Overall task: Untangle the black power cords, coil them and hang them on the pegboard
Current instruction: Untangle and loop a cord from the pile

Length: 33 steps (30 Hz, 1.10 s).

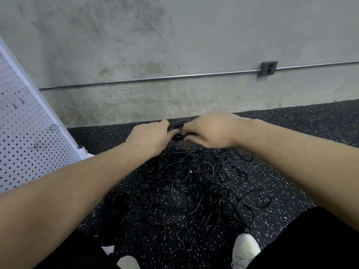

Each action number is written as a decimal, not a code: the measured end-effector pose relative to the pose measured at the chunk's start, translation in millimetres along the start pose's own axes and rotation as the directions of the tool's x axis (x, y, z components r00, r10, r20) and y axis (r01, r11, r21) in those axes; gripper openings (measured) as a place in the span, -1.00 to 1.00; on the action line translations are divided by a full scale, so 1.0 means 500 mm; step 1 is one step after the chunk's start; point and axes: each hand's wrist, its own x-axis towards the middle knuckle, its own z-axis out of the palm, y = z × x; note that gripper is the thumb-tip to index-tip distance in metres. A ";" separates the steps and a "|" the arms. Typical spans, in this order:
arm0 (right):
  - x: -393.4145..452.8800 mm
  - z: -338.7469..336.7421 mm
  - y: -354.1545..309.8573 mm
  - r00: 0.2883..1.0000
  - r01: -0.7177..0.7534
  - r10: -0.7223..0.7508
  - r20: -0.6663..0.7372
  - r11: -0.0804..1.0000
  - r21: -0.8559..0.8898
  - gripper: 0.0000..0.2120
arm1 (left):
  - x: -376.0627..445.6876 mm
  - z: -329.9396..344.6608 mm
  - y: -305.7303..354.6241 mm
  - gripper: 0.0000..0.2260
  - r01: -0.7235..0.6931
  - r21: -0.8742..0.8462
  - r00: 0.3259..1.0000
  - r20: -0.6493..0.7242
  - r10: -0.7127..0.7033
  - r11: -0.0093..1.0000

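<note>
Coil (177,128) held above tangle (196,183) on floor (291,133), near wall. Left hand (150,139) and right hand (206,131) both gripped coil, fingers curled round it. Advice: keep loops even, secure tail before lifting to pegboard (25,133).

Tangled heap of black power cords (196,183) on speckled rubber floor (291,133); white perforated pegboard (29,133) left; grey concrete wall (174,45) behind.
</note>
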 end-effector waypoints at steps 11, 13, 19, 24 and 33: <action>-0.017 0.035 0.061 0.917 -0.168 0.381 -0.121 0.640 0.749 -0.52 | -0.030 -0.011 0.005 -0.44 -0.385 -0.167 0.923 -0.065 0.379 0.908; -0.019 0.042 0.062 0.924 -0.151 0.378 -0.061 0.508 0.848 -0.53 | -0.031 -0.009 0.010 -0.47 -0.396 -0.250 0.918 -0.102 0.382 0.884; -0.036 0.102 0.070 0.966 -0.187 0.218 0.140 0.211 0.960 -0.86 | -0.044 -0.008 0.028 -0.63 -0.185 -0.776 0.977 -0.081 0.196 0.603; -0.017 0.089 0.023 0.945 -0.324 0.185 0.269 0.420 0.848 -0.61 | -0.027 0.006 0.016 -0.78 -0.034 -0.863 0.989 -0.103 -0.110 0.504; -0.012 0.040 -0.001 0.997 -0.078 0.083 0.005 0.916 0.394 -0.74 | 0.003 0.040 -0.053 -0.56 0.134 -0.602 0.968 -0.092 -0.235 0.787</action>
